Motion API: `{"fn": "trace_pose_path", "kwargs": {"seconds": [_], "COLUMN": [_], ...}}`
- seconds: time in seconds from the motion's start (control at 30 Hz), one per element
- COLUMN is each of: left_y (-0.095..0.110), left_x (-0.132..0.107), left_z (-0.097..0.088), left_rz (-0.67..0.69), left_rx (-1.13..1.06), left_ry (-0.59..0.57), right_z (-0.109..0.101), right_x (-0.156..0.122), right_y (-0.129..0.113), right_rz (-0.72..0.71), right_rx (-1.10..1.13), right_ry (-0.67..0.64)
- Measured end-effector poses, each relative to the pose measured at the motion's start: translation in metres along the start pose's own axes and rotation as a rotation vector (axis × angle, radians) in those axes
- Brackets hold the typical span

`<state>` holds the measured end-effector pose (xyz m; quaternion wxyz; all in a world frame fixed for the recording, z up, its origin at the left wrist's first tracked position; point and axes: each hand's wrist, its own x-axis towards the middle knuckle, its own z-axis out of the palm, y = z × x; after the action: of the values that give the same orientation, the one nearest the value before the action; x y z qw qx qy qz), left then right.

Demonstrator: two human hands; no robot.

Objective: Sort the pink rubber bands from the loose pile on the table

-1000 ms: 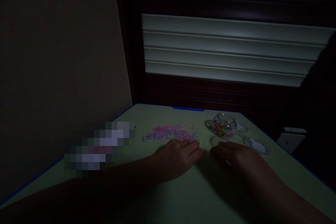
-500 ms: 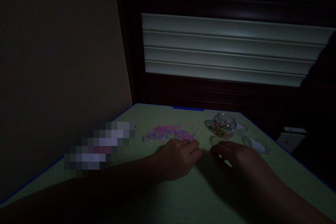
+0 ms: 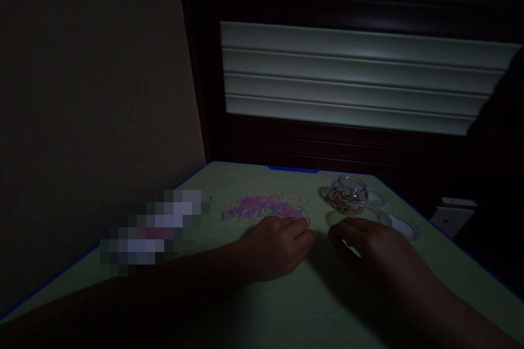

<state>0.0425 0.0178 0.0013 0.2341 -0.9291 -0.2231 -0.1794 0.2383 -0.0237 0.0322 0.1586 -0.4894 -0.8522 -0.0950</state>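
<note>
A loose pile of small pink and purple rubber bands (image 3: 266,207) lies on the pale green table (image 3: 286,305). My left hand (image 3: 278,248) rests at the pile's near edge, knuckles up and fingers curled in towards the right. My right hand (image 3: 372,245) lies a little to its right, fingers also curled, fingertips nearly meeting those of the left. The dim light hides whatever is between the fingers. Just beyond my right hand, a small clear jar (image 3: 347,195) holds mixed-colour bands.
A round clear lid (image 3: 403,224) lies to the right of the jar. A blurred-out object (image 3: 153,226) sits on the table's left side. A wall runs along the left, and a dark shuttered window stands behind. The table has blue edges.
Both hands stay almost where they were. My right hand's fingers have shifted slightly.
</note>
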Motion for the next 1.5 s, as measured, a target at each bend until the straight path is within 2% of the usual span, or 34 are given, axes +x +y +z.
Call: {"fn": "trace_pose_path", "kwargs": {"seconds": [0.23, 0.5, 0.67, 1.33, 1.5], "left_y": [0.0, -0.001, -0.001, -0.001, -0.001], "left_x": [-0.001, -0.002, -0.002, -0.001, -0.001], "left_z": [0.001, 0.001, 0.0, 0.002, 0.002], "left_rz": [-0.013, 0.004, 0.01, 0.01, -0.001], "left_rx": [0.016, 0.011, 0.015, 0.003, 0.011], "left_ry": [0.013, -0.014, -0.009, 0.008, -0.01], "right_z": [-0.006, -0.022, -0.024, -0.021, -0.022], "right_x": [-0.001, -0.002, -0.005, -0.007, -0.004], "right_y": [0.004, 0.006, 0.01, 0.013, 0.008], "right_rz": [-0.003, 0.16, 0.222, 0.224, 0.137], "right_rx": [-0.23, -0.473, -0.573, -0.599, -0.519], "right_ry": [0.037, 0.091, 0.107, 0.089, 0.106]}}
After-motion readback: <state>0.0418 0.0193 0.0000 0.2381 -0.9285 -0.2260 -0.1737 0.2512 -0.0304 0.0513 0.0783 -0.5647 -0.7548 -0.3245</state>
